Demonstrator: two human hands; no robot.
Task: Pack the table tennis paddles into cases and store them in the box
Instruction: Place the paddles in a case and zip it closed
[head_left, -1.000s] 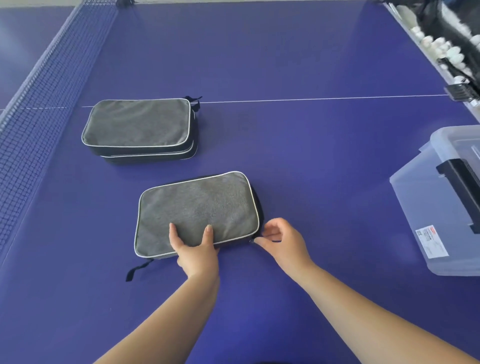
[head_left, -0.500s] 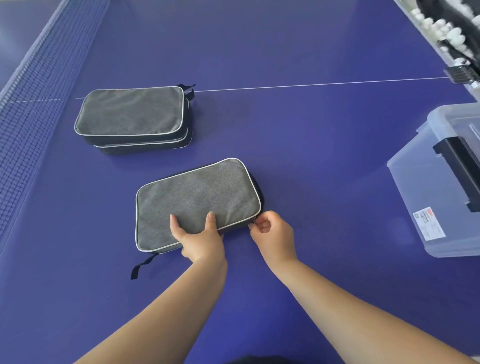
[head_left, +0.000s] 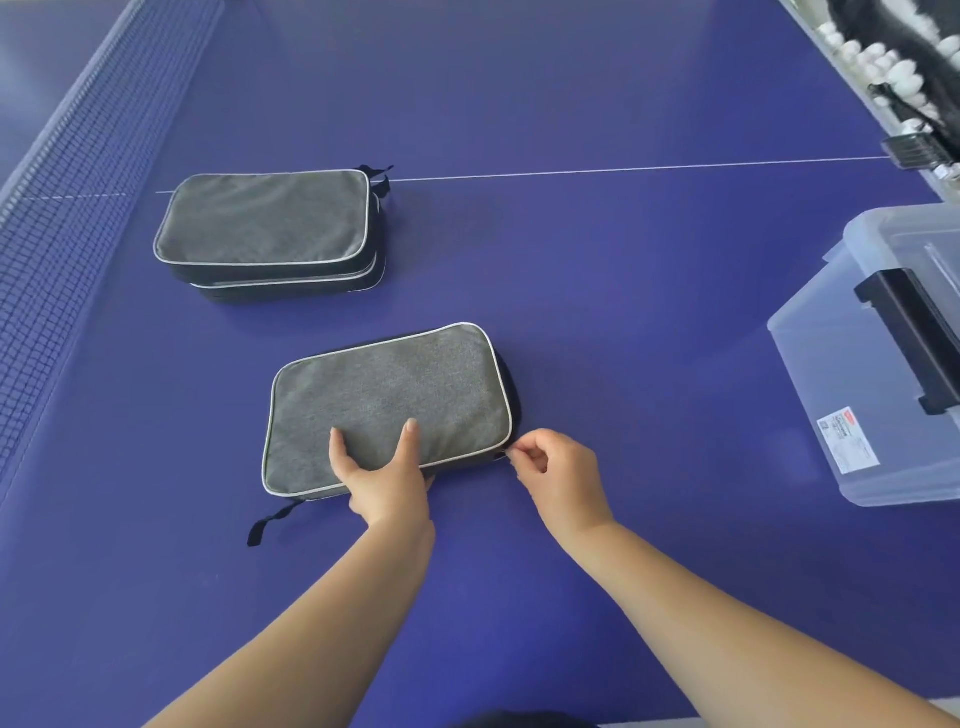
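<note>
Your left hand (head_left: 387, 480) pressing flat on grey case (head_left: 384, 400), right hand (head_left: 558, 475) pinching its corner zipper, open bench (head_left: 623, 312) lying between case and labelled clear box (head_left: 852, 395), label unreadable.

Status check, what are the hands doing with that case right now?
Left hand flat on near case. Right hand pinching at its near-right corner. Two cases stacked by net. Nothing in the way.
</note>
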